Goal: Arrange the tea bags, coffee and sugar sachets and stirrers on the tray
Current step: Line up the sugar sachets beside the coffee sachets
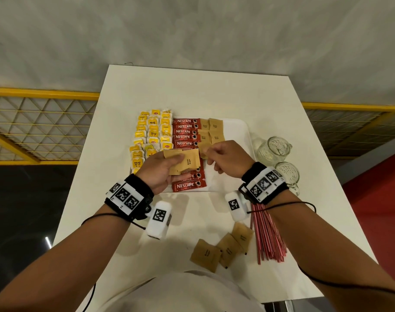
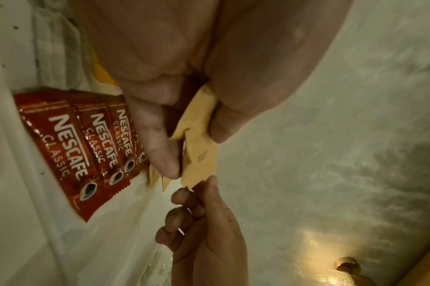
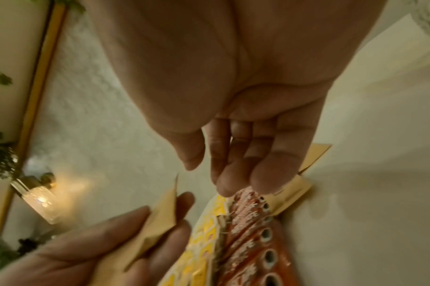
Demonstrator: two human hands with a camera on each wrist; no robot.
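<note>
My left hand [image 1: 160, 173] grips a small stack of brown sugar sachets [image 1: 185, 162] above the white tray [image 1: 246, 136]; the stack [image 2: 199, 147] sits between thumb and fingers. My right hand [image 1: 223, 157] hovers just right of the stack, fingers loosely curled. Its thumb and fingertips [image 3: 224, 185] stand apart with nothing between them, close to the stack's corner [image 3: 160, 218]. On the tray lie yellow tea bags [image 1: 151, 136] at the left, red coffee sachets [image 1: 185, 131] in the middle and brown sugar sachets [image 1: 214, 131] to their right.
Three loose brown sachets [image 1: 223, 248] and a bundle of red stirrers [image 1: 268, 235] lie on the white table near its front edge. Two glass jars [image 1: 274, 149] stand right of the tray. The tray's right part is bare.
</note>
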